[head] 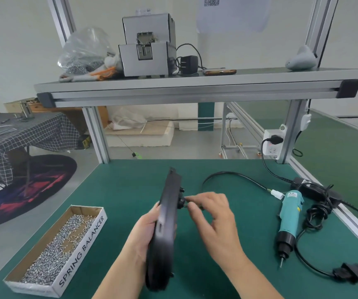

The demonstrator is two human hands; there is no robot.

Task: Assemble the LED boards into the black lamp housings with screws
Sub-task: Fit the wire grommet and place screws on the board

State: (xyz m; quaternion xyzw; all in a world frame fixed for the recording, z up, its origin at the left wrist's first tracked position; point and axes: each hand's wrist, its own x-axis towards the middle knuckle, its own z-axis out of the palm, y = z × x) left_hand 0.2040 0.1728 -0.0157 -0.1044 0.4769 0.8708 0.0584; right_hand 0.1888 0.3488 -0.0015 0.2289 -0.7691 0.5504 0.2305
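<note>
The person stands at the green bench (128, 186) with both forearms reaching in from the near edge. The left hand (146, 226) holds the black lamp housing (166, 212) up on its edge, above the middle of the bench, with its long side running away from the person and its far tip tilted slightly right. The palm cups the housing's left face with the thumb laid up along the rim. The other fingers wrap round behind it, so I can't tell how they lie.

The right hand (215, 219) comes in from the right with its wrist bent inward. Its thumb and forefinger pinch a black fitting (181, 201) that sticks out of the housing's right face. The remaining fingers are loosely curled beneath and touch nothing I can see.

At the near left, an open cardboard box (83, 244) lies flat on the bench with a heap of silver screws (55, 249) inside. To the right, well apart from the hands, a teal electric screwdriver (289, 219) lies with its bit pointing toward the near edge. Its black cable (238, 175) loops across the far side of the bench. On the shelf (195, 87) above sits a grey screw feeder (147, 46) beside a clear plastic bag (85, 48).
</note>
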